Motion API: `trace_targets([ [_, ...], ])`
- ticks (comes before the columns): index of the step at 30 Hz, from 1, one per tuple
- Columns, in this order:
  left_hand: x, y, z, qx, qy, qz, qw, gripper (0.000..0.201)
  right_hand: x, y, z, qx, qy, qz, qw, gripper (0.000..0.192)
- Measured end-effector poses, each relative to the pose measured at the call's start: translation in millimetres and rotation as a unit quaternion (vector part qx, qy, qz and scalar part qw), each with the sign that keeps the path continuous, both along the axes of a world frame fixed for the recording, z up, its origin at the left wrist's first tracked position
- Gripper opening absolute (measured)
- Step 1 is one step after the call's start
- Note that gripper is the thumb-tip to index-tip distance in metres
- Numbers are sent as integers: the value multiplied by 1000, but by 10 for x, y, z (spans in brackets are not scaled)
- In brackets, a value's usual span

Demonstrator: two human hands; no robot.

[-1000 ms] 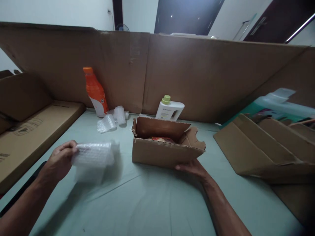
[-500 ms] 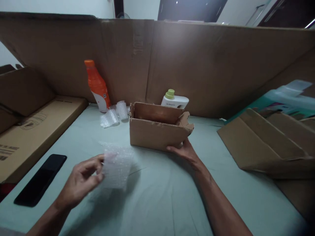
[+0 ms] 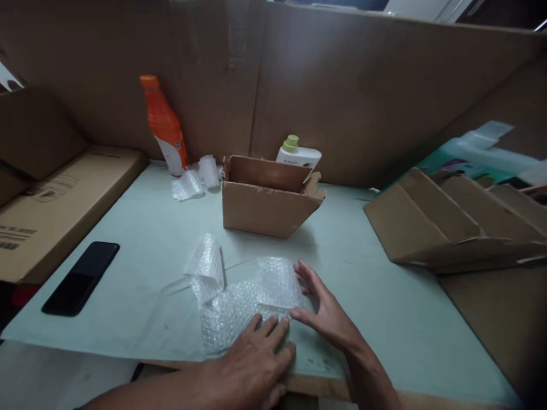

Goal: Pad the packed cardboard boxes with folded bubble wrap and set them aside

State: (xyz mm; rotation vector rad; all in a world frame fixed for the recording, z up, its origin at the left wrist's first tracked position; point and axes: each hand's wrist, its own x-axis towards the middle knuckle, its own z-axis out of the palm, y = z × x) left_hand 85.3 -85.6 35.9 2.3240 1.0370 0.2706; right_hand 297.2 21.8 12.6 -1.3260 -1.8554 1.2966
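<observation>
Both hands flat, fingers spread, nothing clasped: left hand (image 3: 256,364) presses the near edge of the bubble wrap (image 3: 239,296), right hand (image 3: 325,313) its right edge. Wrap lies on the counter (image 3: 149,267), just before the open cardboard box (image 3: 267,199). Behind the box: white bottle (image 3: 297,154); left of it, orange bottle (image 3: 164,125).

left hand (image 3: 252,364): bare, no rings | right hand (image 3: 325,310): bare | forearms: unsleeved
</observation>
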Motion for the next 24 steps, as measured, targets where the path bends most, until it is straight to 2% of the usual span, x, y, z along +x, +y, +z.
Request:
trace_targets([
  [2,-215,-59,7,52,-25,53,997,48,-54,-46,-59,70,-84,-50,993,88],
  [3,-349,-66,5,94,-32,104,990,46,-73,-54,-93,97,-111,-76,986,77],
  [6,-790,18,-41,224,-7,282,933,49,-78,-64,-152,140,-134,-126,973,51],
  [8,-1057,142,-104,258,35,351,899,54,-46,-96,-133,171,-141,-124,967,48],
  [10,-1262,285,-183,243,73,366,895,58,-15,-163,-81,208,-163,-73,962,58],
  [13,-1478,485,-287,167,84,354,916,46,-18,-264,-27,227,-218,28,949,81],
  [15,-1628,632,-289,134,66,379,913,35,-59,-270,-47,230,-242,43,942,77],
  [17,-1839,830,-185,141,52,433,889,30,-113,-211,-105,242,-235,3,942,54],
  [19,-2113,1091,33,175,49,502,846,32,-160,-113,-169,244,-191,-67,948,37],
  [22,-2509,1509,470,226,47,607,761,40,-199,13,-228,198,-109,-163,960,33],
  [24,-2615,1688,701,242,43,635,733,52,-196,50,-243,146,-58,-206,966,36],
])
